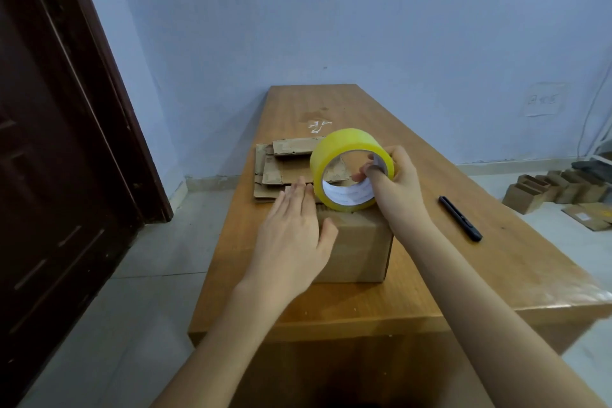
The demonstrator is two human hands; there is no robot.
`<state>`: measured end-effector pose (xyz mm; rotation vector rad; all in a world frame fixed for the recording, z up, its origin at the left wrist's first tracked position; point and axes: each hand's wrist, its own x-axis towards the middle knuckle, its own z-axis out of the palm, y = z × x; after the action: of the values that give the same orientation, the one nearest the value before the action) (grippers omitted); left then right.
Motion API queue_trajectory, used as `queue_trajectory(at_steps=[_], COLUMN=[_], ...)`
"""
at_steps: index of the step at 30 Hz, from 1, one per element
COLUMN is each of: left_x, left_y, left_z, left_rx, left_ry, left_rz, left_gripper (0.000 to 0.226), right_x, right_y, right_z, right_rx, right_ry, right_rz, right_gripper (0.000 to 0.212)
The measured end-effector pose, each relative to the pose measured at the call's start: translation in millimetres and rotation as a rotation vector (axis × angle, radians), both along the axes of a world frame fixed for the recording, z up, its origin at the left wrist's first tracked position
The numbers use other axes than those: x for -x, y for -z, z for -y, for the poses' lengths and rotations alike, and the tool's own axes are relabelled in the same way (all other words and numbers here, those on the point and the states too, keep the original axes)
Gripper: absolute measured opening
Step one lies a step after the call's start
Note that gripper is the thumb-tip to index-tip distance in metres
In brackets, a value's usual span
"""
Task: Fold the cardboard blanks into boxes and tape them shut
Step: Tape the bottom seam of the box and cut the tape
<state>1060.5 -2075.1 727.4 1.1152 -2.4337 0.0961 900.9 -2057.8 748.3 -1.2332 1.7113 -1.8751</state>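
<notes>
Cardboard box [356,248] stands folded; my left hand [291,238] presses it, fingers flat, right fingers [371,172] pinch the tape [347,156]. Blanks [281,166] behind the box wait.

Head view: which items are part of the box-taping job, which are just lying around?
In the job:
- folded box, left hand flat on top
- yellow tape roll, gripped by right hand
- flat cardboard blanks behind the box

Lying about:
- black pen-like tool on the table
- small boxes on the floor, right
</notes>
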Motion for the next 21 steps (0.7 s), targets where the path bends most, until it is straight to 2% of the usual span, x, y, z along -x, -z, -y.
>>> queue_trajectory(at_steps=[7, 10, 12, 13, 15, 18, 20, 21], left_x=[3, 2, 2, 2, 3, 3, 3, 3], left_y=[6, 6, 5, 4, 4, 4, 2, 3], left_z=[-1, 0, 0, 0, 1, 0, -2, -1], left_rx=[0.009, 0.025, 0.04, 0.048, 0.048, 0.042, 0.049, 0.07], left_ry=[-0.043, -0.032, -0.032, -0.032, -0.024, -0.021, -0.016, -0.006], left_rz=[0.017, 0.032, 0.041, 0.048, 0.072, 0.07, 0.063, 0.045], left_gripper=[0.063, 0.063, 0.063, 0.063, 0.061, 0.065, 0.072, 0.072], right_x=[0, -2, -3, -3, -2, 1, 1, 0], right_y=[3, 4, 7, 7, 4, 6, 14, 18], right_z=[1, -4, -6, -5, -4, -5, -7, -7], right_rx=[0.045, 0.149, 0.217, 0.22, 0.149, -0.091, -0.175, -0.149], right_ry=[-0.018, 0.055, 0.142, 0.167, 0.133, -0.024, -0.035, -0.009], right_rz=[0.012, 0.203, 0.326, 0.326, 0.224, 0.079, 0.125, 0.167], right_gripper=[0.01, 0.008, 0.021, 0.027, 0.027, 0.018, 0.013, 0.019])
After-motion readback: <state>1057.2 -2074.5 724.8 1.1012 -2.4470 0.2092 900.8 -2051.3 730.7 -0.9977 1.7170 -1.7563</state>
